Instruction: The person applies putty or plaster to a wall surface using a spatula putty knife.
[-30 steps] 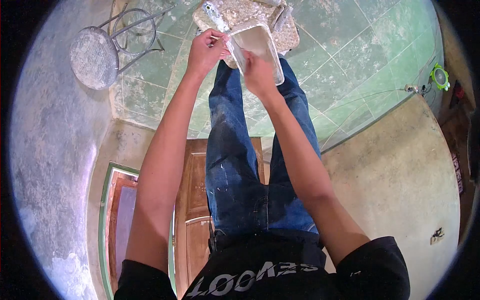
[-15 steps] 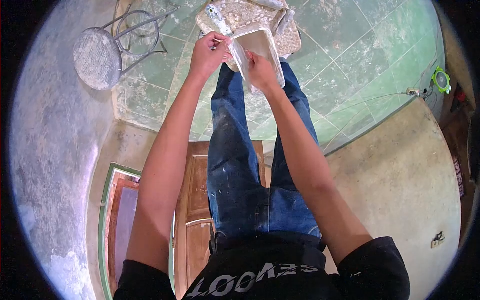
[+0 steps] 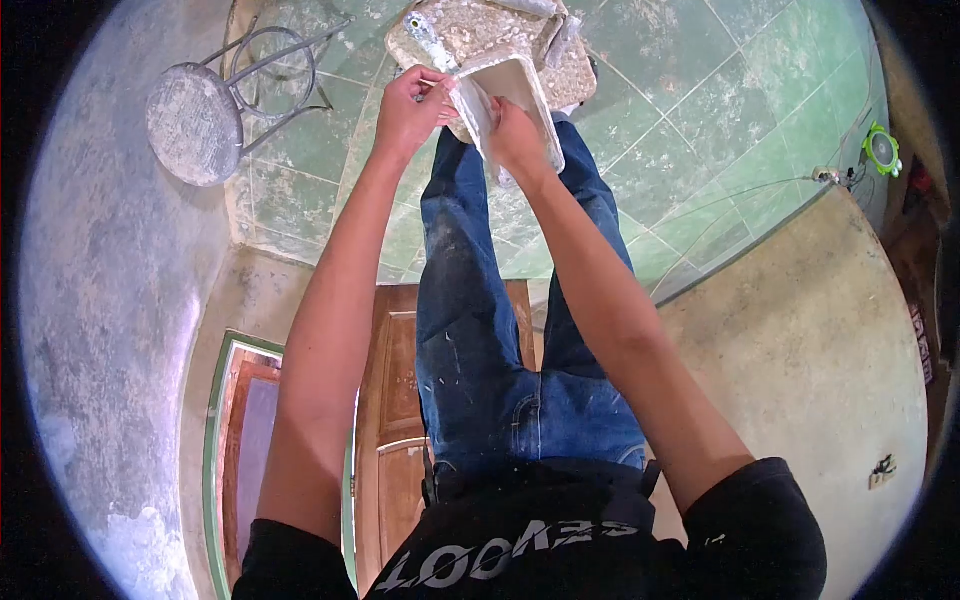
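I am gripping the pale rectangular plastic tub [image 3: 527, 88] with my right hand [image 3: 515, 135], fingers wrapped round its near end, so that it is hanging out in front of me with its open side turned towards my left hand [image 3: 408, 100]. That hand is curling shut at the tub's left rim, pinching something thin that I cannot make out. I am holding both over the crusted, plaster-caked flat board [image 3: 480, 25] lying beyond my hands on the green tiled floor [image 3: 700, 110], likely so that drips are landing there. A round grey metal stool [image 3: 192, 110] is standing well off to my left hand's outer side. Compared with a second ago, I am tilting the tub further onto its edge, and my right hand is covering more of it.
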`<state>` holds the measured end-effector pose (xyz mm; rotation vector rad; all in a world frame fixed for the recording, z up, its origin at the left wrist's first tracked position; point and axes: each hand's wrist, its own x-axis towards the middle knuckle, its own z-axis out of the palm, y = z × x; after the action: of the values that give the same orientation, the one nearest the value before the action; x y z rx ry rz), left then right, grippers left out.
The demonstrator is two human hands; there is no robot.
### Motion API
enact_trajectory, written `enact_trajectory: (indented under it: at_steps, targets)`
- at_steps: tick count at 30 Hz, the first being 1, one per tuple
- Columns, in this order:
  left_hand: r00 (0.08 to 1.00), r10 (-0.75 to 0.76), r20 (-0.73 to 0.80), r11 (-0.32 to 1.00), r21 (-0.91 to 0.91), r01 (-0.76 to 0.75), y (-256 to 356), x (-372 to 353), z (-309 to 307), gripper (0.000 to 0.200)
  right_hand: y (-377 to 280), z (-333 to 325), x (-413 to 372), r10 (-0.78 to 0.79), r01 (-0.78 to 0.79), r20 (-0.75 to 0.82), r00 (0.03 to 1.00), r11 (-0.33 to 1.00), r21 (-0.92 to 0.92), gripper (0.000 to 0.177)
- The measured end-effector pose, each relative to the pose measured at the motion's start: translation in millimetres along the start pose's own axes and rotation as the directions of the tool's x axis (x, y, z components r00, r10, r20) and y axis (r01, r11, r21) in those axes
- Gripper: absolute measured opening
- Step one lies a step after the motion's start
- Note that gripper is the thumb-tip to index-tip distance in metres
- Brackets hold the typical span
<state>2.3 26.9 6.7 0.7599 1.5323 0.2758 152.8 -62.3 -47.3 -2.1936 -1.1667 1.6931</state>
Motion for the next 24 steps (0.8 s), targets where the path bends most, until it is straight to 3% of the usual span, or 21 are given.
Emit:
enact_trajectory:
  at_steps: [4, 6, 8, 9, 13, 16, 22, 24]
  targets:
    - [1.0, 0.007, 0.027, 0.999, -0.043, -0.005, 0, 2, 1, 0.017, 7, -12, -25, -0.011, 0.01, -0.04, 0.999, 1.0, -0.028, 0.037]
    - [0.998, -0.041, 0.044, 0.999, 0.026, 0.04, 1, 3, -1, 0.021, 5, -20, -35, -0.032, 0.032, -0.072, 0.997, 0.999, -0.009, 0.036]
    - [0.998, -0.033, 0.046, 0.999, 0.016, 0.032, -1, 3, -2, 0.022, 8, -20, -38, -0.166, 0.183, -0.166, 0.972, 0.979, 0.091, 0.035]
    - [0.998, -0.025, 0.054, 1.0, 0.008, 0.025, -3, 3, -3, 0.023, -5, -28, -39, -0.218, 0.227, -0.141, 0.966, 0.973, 0.049, 0.034]
    - [0.998, -0.037, 0.051, 0.999, -0.002, 0.038, -4, 3, -2, 0.022, -27, -17, -10, -0.037, 0.036, -0.005, 0.999, 0.997, -0.063, 0.034]
    - [0.998, -0.041, 0.05, 0.999, 0.004, 0.04, 1, 3, -3, 0.022, -18, -11, 10, -0.034, 0.031, -0.034, 0.999, 0.995, -0.094, 0.034]
    - [0.997, -0.053, 0.058, 0.999, 0.005, 0.053, 3, 1, -1, 0.021, -33, -43, -37, -0.132, 0.132, 0.002, 0.991, 0.991, -0.021, 0.036]
    - [0.999, -0.036, 0.003, 0.999, -0.025, 0.036, 5, 0, 2, 0.017, -41, -37, -25, -0.086, 0.087, 0.014, 0.996, 0.993, -0.074, 0.036]
